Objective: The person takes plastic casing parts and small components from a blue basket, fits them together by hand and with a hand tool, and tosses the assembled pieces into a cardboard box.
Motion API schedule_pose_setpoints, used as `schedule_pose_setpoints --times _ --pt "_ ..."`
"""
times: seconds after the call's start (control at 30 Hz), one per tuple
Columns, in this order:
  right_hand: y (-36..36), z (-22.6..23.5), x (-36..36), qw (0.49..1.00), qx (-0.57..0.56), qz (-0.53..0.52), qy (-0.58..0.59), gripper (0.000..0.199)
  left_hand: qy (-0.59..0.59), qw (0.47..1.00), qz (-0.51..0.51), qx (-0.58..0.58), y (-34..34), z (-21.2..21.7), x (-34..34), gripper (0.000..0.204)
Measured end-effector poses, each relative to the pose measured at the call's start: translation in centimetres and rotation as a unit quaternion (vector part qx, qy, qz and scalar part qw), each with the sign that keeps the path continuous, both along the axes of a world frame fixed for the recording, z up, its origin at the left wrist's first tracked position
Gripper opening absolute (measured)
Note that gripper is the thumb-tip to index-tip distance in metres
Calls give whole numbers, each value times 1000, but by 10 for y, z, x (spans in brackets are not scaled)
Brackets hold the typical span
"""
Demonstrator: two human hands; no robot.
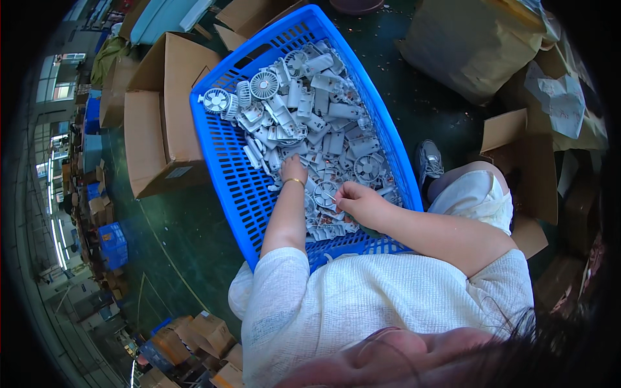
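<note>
Blue plastic mesh forms the basket (226,161), which stands tilted before the seated person and runs lengthwise away from them. It holds 1 heap of white plastic fan parts (310,123): round grilles, flat housings and brackets, piled toward the right wall and the near end.

The left hand (294,169) reaches into the heap, fingers down among the parts; whether it grips anything cannot be told. The right hand (357,199) is closed in a pinch on a thin pin-like piece (331,196), its tip pointing left toward a round fan grille (323,193) lying just beside it. The 2 hands are apart, the left slightly farther into the basket; the right is nearer the grille.

Brown cardboard boxes (162,110) stand left of the basket on the dark green floor (181,246).
</note>
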State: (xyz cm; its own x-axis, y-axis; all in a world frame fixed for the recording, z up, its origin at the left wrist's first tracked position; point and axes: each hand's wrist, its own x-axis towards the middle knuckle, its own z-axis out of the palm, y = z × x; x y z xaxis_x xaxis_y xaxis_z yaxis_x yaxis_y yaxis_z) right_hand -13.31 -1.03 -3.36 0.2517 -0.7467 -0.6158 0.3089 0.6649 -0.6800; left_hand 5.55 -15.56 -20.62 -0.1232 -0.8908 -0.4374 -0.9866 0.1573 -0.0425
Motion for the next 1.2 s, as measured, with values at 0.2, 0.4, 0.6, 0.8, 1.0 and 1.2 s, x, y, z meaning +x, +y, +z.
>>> schedule_pose_setpoints --times 0.2,0.4,0.6,0.8,1.0,1.2 --pt "-2 -1 3 1000 -6 -3 12 7 305 926 24 -223 -4 21 16 51" --pt "-5 -14 4 996 -20 27 81 12 709 531 464 25 31 70 8 15" --pt "-4 -41 17 985 -41 -54 159 31 671 622 403 -23 75 95 -23 17" --pt "-17 8 1 963 -62 -262 31 17 259 957 69 112 75 16 -6 58" --pt "-25 36 -48 938 -66 -338 -36 11 84 996 0 33 74 9 -35 62" --pt "-11 36 -28 965 16 -249 -84 11 51 989 139 -17 30 -17 -13 56"
